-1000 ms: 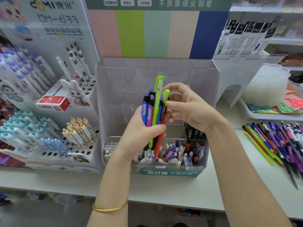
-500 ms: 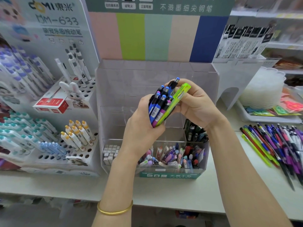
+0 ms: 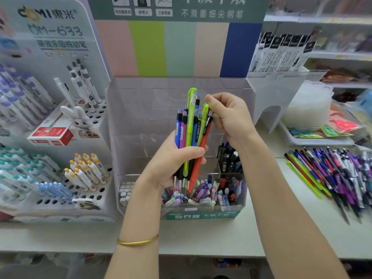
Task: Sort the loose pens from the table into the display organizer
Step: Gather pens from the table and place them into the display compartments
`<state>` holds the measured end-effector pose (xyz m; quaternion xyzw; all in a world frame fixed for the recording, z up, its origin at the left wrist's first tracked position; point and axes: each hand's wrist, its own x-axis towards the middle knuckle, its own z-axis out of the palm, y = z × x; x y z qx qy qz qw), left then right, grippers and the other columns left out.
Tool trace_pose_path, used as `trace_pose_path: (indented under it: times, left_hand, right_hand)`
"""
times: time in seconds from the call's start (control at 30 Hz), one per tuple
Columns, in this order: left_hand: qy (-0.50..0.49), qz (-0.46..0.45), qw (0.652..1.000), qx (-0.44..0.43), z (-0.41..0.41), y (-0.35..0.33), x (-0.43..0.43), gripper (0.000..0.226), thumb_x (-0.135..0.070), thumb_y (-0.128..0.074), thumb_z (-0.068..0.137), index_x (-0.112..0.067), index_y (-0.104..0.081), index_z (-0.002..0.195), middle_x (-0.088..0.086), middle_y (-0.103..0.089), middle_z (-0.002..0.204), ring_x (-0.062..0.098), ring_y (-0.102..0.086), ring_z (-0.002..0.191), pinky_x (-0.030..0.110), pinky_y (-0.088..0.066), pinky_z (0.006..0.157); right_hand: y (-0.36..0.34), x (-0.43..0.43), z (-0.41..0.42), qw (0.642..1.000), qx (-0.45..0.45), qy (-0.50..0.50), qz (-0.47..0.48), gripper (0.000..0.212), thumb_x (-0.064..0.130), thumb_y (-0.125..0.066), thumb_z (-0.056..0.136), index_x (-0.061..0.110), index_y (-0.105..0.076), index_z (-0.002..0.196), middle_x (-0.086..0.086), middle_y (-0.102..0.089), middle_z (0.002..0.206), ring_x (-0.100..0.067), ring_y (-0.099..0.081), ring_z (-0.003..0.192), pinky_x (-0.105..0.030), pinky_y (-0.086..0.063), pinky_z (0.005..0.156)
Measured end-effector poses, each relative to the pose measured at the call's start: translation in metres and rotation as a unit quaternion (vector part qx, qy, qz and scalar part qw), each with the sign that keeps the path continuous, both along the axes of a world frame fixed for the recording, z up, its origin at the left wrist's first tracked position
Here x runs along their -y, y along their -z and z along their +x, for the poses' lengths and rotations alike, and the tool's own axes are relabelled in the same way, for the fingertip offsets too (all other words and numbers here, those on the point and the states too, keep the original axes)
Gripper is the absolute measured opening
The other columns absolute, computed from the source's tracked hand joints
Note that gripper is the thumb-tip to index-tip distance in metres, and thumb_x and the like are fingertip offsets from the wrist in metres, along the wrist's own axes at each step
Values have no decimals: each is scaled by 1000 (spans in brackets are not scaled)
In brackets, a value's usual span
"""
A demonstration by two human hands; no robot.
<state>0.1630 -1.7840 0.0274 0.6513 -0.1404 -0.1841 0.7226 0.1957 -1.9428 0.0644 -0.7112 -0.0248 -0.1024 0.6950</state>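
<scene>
My left hand [image 3: 171, 160] grips a bundle of pens [image 3: 191, 133] upright in front of the clear display organizer [image 3: 141, 121]; blue, pink, lime green and red barrels stand out. My right hand [image 3: 229, 115] sits at the bundle's upper right, fingers curled, pinching the top of the red pen [image 3: 201, 154]. The organizer's front compartment [image 3: 205, 196] holds several mixed pens, and a right compartment [image 3: 229, 158] holds dark pens. Loose pens [image 3: 332, 174] lie in a pile on the table at the right.
A white pen display stand [image 3: 66, 137] with rows of pens, a red box and a rabbit figure stands at the left. At the back right are a white tray [image 3: 314, 139] with colourful packets and a rack of packaged refills [image 3: 281, 53]. The table edge [image 3: 201, 252] runs below.
The bundle has swung back from a rightward tilt to upright in my left hand. My right hand has shifted from cupping the bundle to pinching the red pen's top.
</scene>
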Motion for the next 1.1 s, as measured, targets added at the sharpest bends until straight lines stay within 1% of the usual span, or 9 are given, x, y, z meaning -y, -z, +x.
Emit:
trace_pose_path:
  times: [0.3,0.4,0.5,0.63,0.73,0.87,0.97,1.03,1.1]
  left_hand:
    - [41,-40,996,-75,5,18,-4,67,-25,-77,56,-7,-51,115,3,-65,87,13,-63,66,25,-54,58]
    - [21,-44,995,-82,6,25,-6,68,-25,-77,55,-4,-50,114,6,-63,89,15,-62,66,26,-53,56]
    - [13,-38,996,-80,6,27,-5,67,-26,-78,55,-4,-52,114,5,-65,89,15,-64,67,25,-53,57]
    - [11,-37,996,-82,3,26,1,57,-18,-76,64,-8,-53,116,0,-69,86,14,-67,69,26,-55,59]
    - [13,-38,996,-79,0,26,2,51,-15,-72,67,-10,-53,114,-2,-70,85,13,-67,69,26,-55,60]
    - [4,-42,997,-72,-4,26,0,52,-17,-74,66,-13,-54,113,-1,-70,87,13,-67,70,28,-55,62]
    - [-19,-51,996,-64,-8,24,-2,47,-15,-68,70,-14,-53,114,-3,-71,84,12,-67,69,26,-55,62]
    - [-34,-63,996,-57,-10,23,-5,46,-13,-68,70,-15,-54,113,-4,-71,81,12,-67,68,25,-55,61]
    - [-47,-75,995,-48,-12,22,-12,45,-11,-66,71,-13,-54,114,-4,-70,81,12,-66,66,25,-54,60]
  right_hand:
    - [-18,27,3,977,68,200,31,20,20,-41,103,16,-41,83,-7,-63,69,-9,-49,39,-19,-34,36]
    - [-20,37,-3,936,176,303,-28,18,20,-41,102,22,-38,85,-10,-60,76,-13,-55,50,-19,-40,42]
    - [-16,37,-9,882,249,357,-183,13,19,-44,101,8,-47,93,11,-46,72,-2,-51,60,-16,-37,52]
    - [-4,30,-11,855,124,303,-402,20,25,-47,100,4,-49,101,-2,-55,79,-21,-52,70,-25,-30,61]
    - [4,26,-10,836,26,253,-486,20,24,-48,100,6,-53,106,-9,-64,96,-26,-54,80,-27,-30,65]
    - [10,20,-16,848,53,269,-453,25,17,-54,96,7,-57,119,-12,-59,116,-25,-58,99,-21,-34,73]
    - [12,1,-30,889,136,242,-365,19,20,-58,94,8,-61,109,-5,-61,100,-13,-55,80,-14,-39,66]
    - [15,-15,-37,949,42,109,-292,21,29,-59,94,12,-61,104,2,-62,87,-9,-55,68,-19,-44,58]
    - [17,-25,-38,976,-65,-7,-208,20,30,-61,92,12,-61,100,5,-63,72,-7,-55,56,-20,-40,46]
